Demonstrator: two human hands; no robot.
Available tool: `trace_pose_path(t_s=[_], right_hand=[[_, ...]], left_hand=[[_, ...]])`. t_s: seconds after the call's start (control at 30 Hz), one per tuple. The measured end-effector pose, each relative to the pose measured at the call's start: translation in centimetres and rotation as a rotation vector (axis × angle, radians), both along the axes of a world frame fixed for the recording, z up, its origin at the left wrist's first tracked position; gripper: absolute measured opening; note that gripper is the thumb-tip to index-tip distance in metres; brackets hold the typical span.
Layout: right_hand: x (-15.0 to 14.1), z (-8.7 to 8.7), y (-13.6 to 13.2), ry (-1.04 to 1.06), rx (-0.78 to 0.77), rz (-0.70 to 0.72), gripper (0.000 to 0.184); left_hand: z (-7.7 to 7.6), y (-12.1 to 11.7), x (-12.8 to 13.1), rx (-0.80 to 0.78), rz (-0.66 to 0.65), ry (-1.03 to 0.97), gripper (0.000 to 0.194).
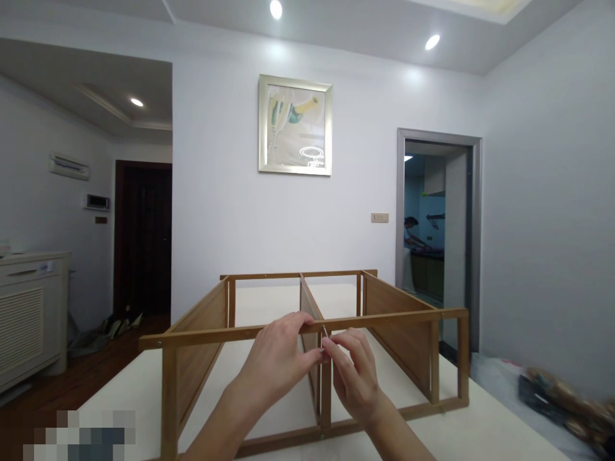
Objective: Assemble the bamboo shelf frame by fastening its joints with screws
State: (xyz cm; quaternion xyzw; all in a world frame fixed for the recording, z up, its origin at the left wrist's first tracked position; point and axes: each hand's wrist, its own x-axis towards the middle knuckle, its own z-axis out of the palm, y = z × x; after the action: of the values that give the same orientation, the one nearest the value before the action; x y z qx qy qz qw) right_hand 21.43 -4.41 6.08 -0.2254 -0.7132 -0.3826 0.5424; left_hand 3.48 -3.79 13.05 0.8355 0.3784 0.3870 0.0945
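A wooden shelf frame (403, 317) lies on a pale table, its front rail crossing before me. My left hand (281, 351) is closed over that rail near the middle, fingers on top and thumb below. Close beside it, my right hand (355, 378) pinches a small thin metal piece (325, 331) against the rail, just where the middle upright (325, 390) meets it. Whether this piece is a screw or a key is too small to tell. Wooden panels (396, 330) stand at the frame's right, left and middle.
The pale table (485, 416) bears the frame. Plastic-wrapped items (567, 403) lie on the right. A white cabinet (36, 307) stands at the left. Through the doorway (439, 211), another person (412, 237) leans over a counter. A framed picture (295, 125) hangs on the wall.
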Motion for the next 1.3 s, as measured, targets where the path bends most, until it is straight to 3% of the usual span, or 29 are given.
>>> trace_pose_path(t_s=[0.1, 0.3, 0.57, 0.87, 1.3], right_hand=[[0.1, 0.3, -0.2, 0.013, -0.009, -0.012, 0.04], [-0.3, 0.6, -0.4, 0.037, -0.002, 0.056, 0.036], [-0.9, 0.6, -0.9, 0.094, -0.066, 0.106, 0.035], [-0.8, 0.1, -0.6, 0.109, -0.113, 0.164, 0.057], [0.1, -0.4, 0.1, 0.028, -0.109, 0.178, 0.06]], left_hand=[[0.3, -0.3, -0.4, -0.062, -0.024, -0.009, 0.04], [0.5, -0.5, -0.6, -0.113, -0.018, -0.026, 0.026], [0.8, -0.4, -0.3, -0.13, 0.025, 0.002, 0.032], [0.6, -0.5, 0.2, -0.109, 0.039, -0.037, 0.026], [0.1, -0.4, 0.5, -0.047, 0.034, -0.046, 0.023]])
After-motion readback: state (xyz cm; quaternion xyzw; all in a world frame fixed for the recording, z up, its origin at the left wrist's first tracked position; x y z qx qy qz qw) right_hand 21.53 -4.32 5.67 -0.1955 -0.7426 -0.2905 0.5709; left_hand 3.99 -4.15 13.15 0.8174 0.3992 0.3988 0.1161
